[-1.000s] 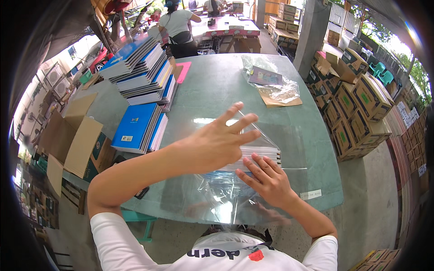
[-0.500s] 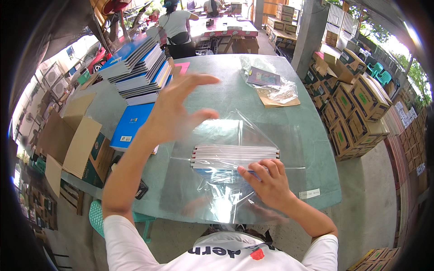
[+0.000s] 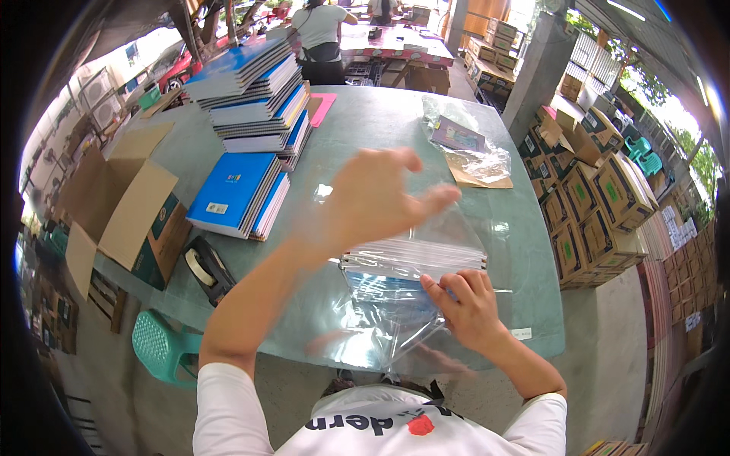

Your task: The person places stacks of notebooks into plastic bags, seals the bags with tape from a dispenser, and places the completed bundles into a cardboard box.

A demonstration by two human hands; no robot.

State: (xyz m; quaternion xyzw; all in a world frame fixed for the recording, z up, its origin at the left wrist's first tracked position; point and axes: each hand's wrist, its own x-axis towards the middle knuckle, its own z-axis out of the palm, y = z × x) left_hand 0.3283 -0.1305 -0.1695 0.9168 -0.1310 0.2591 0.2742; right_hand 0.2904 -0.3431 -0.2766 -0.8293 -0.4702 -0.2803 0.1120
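A stack of notebooks [image 3: 388, 287] lies near the front of the table inside clear plastic film [image 3: 380, 323], white page edges and blue cover showing through. My right hand [image 3: 468, 304] rests at the stack's right side, fingers curled and thumb pressing the film against it. Above the far edge of the stack is my left hand [image 3: 372, 199], raised and somewhat blurred. Its thumb and forefinger stand apart with nothing visible between them. Part of the film behind the stack is hidden by that hand.
Tall notebook piles [image 3: 251, 106] and a low blue pile [image 3: 232, 194] stand at left, beside a tape dispenser [image 3: 207, 267] and an open carton [image 3: 141, 220]. A plastic-wrapped item [image 3: 460, 137] lies far right. A green stool [image 3: 163, 346] and stacked cartons [image 3: 601, 205] flank the table.
My left hand has swung rightward from beside the notebook pile to above the wrapped stack. My right hand keeps its place on the film. The view has shifted slightly, uncovering the tape dispenser.
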